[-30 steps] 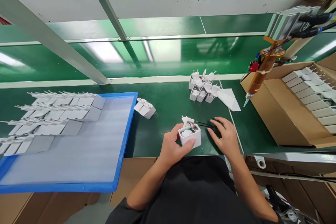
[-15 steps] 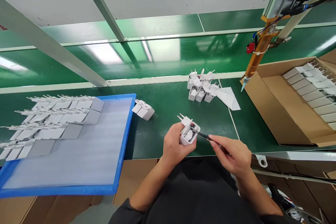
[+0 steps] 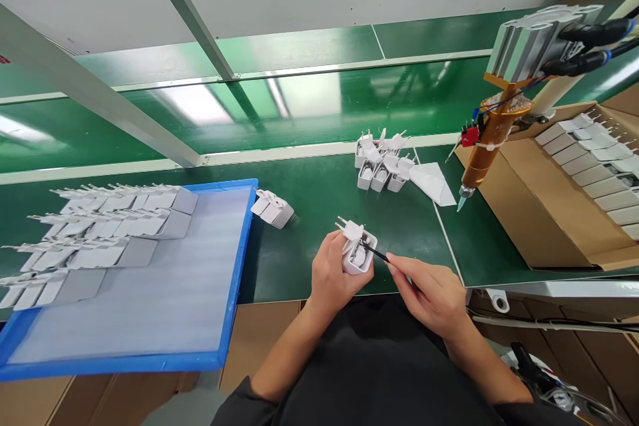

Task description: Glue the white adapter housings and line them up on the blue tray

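Observation:
My left hand (image 3: 335,274) is closed around a white plug adapter housing (image 3: 357,265), tilted so its open side faces me. A two-pin plug cap (image 3: 351,230) hangs at its upper edge, and inner parts show within. Between the fingertips of my right hand (image 3: 433,293) are thin black tweezers (image 3: 375,252), whose tip reaches into the housing. What exactly the tip touches is too small to tell. Beyond my hands stands a cluster of open white housings (image 3: 380,173) with their caps loose. A smaller group of capped adapters (image 3: 272,208) sits to the left, beside the tray.
At left, a blue-rimmed tray (image 3: 230,293) carries rows of white adapters (image 3: 124,219). An orange dispenser (image 3: 486,153) with a pale nozzle hangs at right, before a cardboard box (image 3: 532,213) of adapters. White paper (image 3: 433,183) lies near the cluster. A green conveyor (image 3: 309,103) runs behind.
My right hand and the tweezers have shifted slightly left, with the tip still inside the housing. The orange dispenser has swung lower and nearer in view.

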`<state>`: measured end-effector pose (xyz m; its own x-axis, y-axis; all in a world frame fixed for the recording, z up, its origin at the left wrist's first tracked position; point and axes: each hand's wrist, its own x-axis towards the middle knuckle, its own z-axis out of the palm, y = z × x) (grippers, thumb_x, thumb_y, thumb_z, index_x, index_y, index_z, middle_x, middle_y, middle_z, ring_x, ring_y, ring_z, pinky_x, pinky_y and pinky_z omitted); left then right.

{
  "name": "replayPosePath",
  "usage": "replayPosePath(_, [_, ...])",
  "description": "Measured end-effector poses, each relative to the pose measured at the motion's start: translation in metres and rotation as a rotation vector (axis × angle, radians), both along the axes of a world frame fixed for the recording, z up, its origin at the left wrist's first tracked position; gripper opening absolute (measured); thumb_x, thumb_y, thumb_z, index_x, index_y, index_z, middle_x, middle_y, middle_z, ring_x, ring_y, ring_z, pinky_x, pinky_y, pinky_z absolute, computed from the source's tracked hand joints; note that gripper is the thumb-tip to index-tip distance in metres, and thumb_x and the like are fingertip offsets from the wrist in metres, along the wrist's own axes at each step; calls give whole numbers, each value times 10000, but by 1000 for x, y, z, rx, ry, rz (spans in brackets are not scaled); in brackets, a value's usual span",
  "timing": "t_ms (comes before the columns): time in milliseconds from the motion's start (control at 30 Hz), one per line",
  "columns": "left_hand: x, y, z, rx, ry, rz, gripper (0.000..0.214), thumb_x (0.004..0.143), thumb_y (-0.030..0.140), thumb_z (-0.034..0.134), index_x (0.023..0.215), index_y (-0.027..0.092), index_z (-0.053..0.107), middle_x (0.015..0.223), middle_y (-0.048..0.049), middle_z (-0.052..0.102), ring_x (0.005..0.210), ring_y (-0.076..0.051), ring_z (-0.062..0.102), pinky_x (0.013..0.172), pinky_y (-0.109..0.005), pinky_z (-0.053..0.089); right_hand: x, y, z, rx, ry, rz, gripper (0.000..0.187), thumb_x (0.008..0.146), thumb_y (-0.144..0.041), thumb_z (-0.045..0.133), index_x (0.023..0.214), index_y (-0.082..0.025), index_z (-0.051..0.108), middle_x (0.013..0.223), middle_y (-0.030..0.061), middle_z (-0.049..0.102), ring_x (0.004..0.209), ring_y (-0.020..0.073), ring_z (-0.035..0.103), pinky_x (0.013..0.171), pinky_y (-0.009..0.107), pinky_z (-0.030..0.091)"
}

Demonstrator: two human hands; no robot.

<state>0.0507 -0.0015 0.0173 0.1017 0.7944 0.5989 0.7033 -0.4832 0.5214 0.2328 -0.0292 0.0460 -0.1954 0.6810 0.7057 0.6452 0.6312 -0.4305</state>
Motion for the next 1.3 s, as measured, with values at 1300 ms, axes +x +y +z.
replayPosePath(1300, [-76, 33, -12, -628, -267, 50, 308, 916, 379, 582, 1139, 181, 660, 1054, -88, 782, 970, -227, 738, 855, -348, 585, 30, 61, -77, -370, -67, 56, 235, 1001, -337, 521, 1016, -200, 710, 876, 65, 751, 775, 191, 706, 703, 327, 585])
